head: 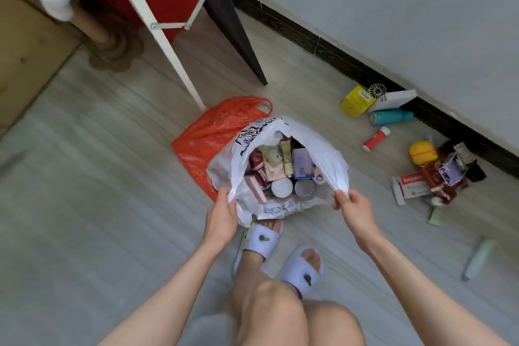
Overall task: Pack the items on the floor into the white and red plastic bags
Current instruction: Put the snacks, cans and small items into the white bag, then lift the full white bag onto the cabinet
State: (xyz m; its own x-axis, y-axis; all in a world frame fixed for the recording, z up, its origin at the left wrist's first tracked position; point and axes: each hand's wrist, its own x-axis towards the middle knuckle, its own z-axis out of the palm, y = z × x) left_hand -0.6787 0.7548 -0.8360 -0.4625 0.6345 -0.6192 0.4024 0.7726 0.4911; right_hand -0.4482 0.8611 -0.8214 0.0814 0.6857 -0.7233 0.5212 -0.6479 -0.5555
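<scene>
At the far left a cardboard box [25, 45] is standing against the edge of the view, and beside it a white table leg [157, 34] is slanting down toward the floor [84, 177]. The red bag [213, 132] is lying flat and crumpled on the floor, partly tucked under the white bag [323, 149], which is sitting just in front of the person's slippers [262, 239]. The left hand [222, 219] is gripping the near left rim of the white bag, fingers curled round the plastic. The bag's mouth is being held wide, showing jars, tubes and small boxes packed inside. The right hand [355, 209] is pinching the right rim, pulling it taut. Further right, loose things are lying near the wall: a yellow box [356, 101], a small fan [377, 90], a teal bottle [391, 117], a red and white bottle [375, 139], then a heap with a yellow toy [422, 152] and a red and white box [414, 187]. A pale tube [477, 258] is lying apart, nearest the right edge.
</scene>
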